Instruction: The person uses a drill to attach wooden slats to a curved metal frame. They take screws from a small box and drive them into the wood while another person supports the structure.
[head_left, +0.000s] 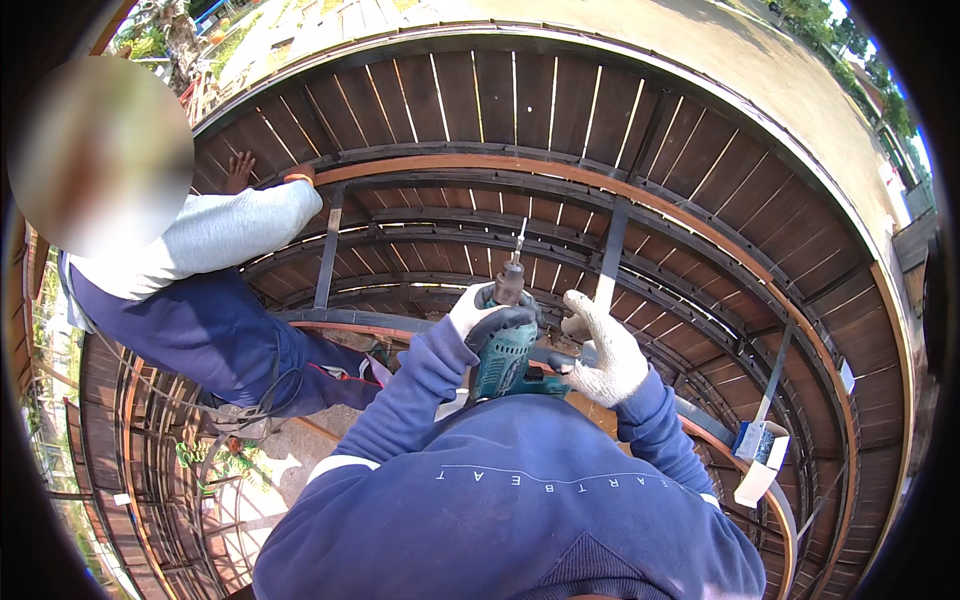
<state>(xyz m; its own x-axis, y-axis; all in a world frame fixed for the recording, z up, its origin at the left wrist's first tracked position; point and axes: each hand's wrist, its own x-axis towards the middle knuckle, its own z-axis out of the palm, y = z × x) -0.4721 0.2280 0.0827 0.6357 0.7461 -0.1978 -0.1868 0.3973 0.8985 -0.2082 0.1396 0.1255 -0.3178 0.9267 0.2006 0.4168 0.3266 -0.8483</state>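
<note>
My left hand, in a white glove with a dark grey palm, is wrapped around the front of a teal power drill, just behind its chuck. A thin bit sticks out of the chuck, pointing away from me toward the metal framework. To the right of the drill, my right hand is raised in a similar glove. Its fingers are spread, with the thumb close to the drill's teal lower part; whether they touch I cannot tell. The drill's rear end is hidden against my blue sweatshirt.
Curved tiers of dark slats on metal rails, with a rust-coloured rail, wrap around me. At left a co-worker in a grey sleeve leans with a hand on the slats. An open blue-and-white box rests on the right rail.
</note>
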